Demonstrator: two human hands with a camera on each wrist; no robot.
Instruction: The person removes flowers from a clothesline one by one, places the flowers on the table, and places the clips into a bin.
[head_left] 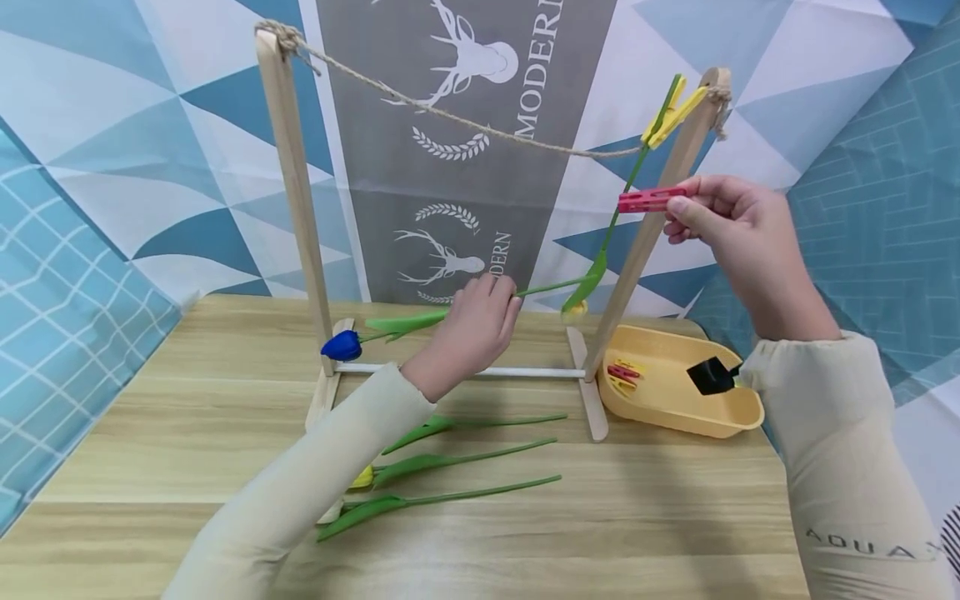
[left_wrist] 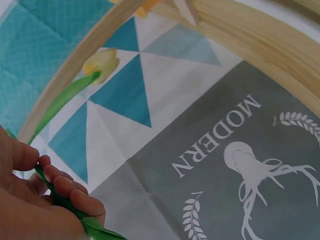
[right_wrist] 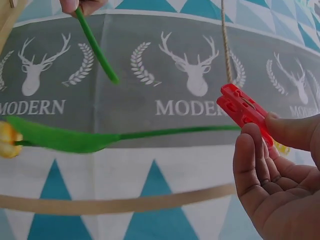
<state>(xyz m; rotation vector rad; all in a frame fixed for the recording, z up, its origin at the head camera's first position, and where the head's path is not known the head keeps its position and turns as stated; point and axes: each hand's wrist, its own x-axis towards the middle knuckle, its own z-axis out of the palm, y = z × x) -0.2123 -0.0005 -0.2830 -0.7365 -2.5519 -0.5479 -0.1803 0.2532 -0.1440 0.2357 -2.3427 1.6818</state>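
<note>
In the head view my left hand [head_left: 478, 323] grips the green stem of an artificial blue tulip [head_left: 342, 345], held sideways with its bloom to the left. My right hand [head_left: 742, 229] pinches a red clothespin [head_left: 651, 200] between thumb and fingers, near the right post. A yellow clothespin [head_left: 667, 121] clips a yellow tulip [head_left: 600, 271] upside down on the twine [head_left: 480, 127]. That pale yellow bloom [left_wrist: 102, 66] shows in the left wrist view, past my curled fingers. In the right wrist view, the red clothespin [right_wrist: 244, 107] is close to the twine [right_wrist: 226, 45].
Wooden posts [head_left: 296, 183] carry the twine, joined low down by a white rod [head_left: 525, 372]. Several tulips lie on the table, leaves [head_left: 427, 465] partly behind my left sleeve. A yellow tray [head_left: 675, 421] at right holds clothespins [head_left: 622, 375] and a black object [head_left: 711, 377].
</note>
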